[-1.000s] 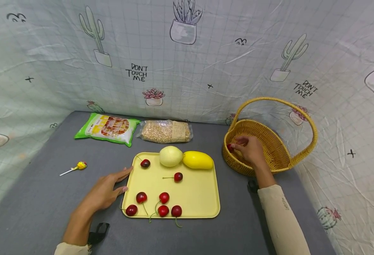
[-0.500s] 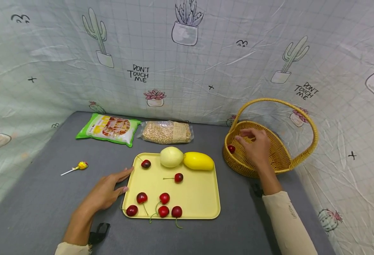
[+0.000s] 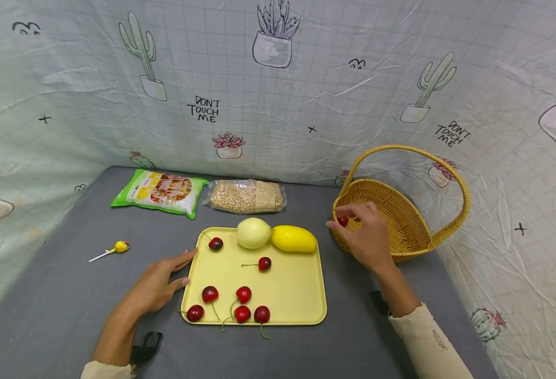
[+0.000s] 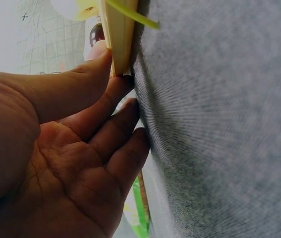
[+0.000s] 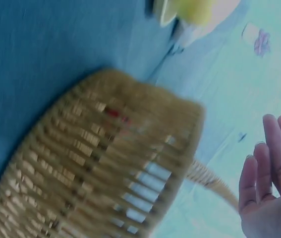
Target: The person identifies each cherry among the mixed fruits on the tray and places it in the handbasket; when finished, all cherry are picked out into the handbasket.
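Observation:
At the left edge of a yellow tray (image 3: 292,295), my left hand (image 3: 159,283) rests with fingers extended; its thumb and index fingertip touch the tray's side in the left wrist view. My right hand (image 3: 366,239) hovers over the near left rim of a wicker basket (image 3: 412,237), thumb and fingers apart, holding nothing. One red cherry (image 3: 342,221) lies inside the basket, seen through the gap between thumb and fingers. On the tray are several more stemmed cherries, among them a middle cherry (image 3: 264,264), along with a pale green round fruit (image 3: 254,233) and a yellow oblong fruit (image 3: 294,239).
Behind the tray lie a green-and-white food bag (image 3: 164,192) and a clear bag of pale grains (image 3: 244,196). A yellow-wrapped lollipop (image 3: 121,246) is on the grey table (image 3: 69,305) at left. The basket's tall handle (image 3: 464,195) arches above it, close to the patterned curtain (image 3: 325,79).
My right hand let go of the cherry inside the basket, lifted away, then moved left and toward me over the rim. The left hand stayed at the tray.

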The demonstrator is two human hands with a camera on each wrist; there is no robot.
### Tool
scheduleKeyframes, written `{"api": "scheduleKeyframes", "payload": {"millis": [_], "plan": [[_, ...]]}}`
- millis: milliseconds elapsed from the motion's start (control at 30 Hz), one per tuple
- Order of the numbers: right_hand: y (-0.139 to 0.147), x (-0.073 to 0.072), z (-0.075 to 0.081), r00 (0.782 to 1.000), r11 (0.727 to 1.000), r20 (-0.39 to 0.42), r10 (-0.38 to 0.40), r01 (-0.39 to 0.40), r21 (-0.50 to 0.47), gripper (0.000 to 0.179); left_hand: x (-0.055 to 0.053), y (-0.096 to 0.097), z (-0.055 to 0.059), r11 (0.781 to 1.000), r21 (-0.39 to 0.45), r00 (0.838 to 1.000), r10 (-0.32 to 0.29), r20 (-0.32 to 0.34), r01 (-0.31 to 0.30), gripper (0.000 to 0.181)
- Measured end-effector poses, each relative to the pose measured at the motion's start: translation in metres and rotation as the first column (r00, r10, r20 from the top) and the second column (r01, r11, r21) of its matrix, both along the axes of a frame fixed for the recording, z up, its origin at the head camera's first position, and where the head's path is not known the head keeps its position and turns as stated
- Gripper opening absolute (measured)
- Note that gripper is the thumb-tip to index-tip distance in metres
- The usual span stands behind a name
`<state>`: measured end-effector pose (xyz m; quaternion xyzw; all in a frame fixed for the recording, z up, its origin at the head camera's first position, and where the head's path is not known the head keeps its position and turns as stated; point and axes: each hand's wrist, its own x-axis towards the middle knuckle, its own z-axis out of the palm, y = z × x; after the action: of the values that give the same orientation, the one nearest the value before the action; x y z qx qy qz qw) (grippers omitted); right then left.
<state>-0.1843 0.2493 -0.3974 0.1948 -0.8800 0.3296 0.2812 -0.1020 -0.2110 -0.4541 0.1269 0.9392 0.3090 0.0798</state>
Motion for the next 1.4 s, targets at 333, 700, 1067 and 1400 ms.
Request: {"api": "scheduleKeyframes", "payload": {"millis": [333,700,1067,1400], "plan": [[-0.033,0.023,-0.006,0.988,0.984,0.064,0.143,-0.149,0.099,0.037,-0.001,0.001,0.000,1.000,-0.003,1.000,0.010,0.006,-0.010,0.068],[-0.069,0.040,-0.018,0.935,0.945,0.250,0.250,-0.292,0.149,0.036,-0.001,-0.001,-0.001,1.000,-0.001,1.000,-0.002,-0.021,0.002,0.069],[-0.097,0.044,-0.018,0.860,0.884,0.429,0.276,-0.402,0.239,0.041,0.000,0.001,0.002,1.000,-0.011,1.000,0.011,0.008,-0.011,0.070],[-0.118,0.042,-0.022,0.854,0.811,0.459,0.247,-0.441,0.384,0.038,0.000,0.001,0.002,1.000,-0.004,1.000,0.007,0.000,-0.007,0.069]]}}
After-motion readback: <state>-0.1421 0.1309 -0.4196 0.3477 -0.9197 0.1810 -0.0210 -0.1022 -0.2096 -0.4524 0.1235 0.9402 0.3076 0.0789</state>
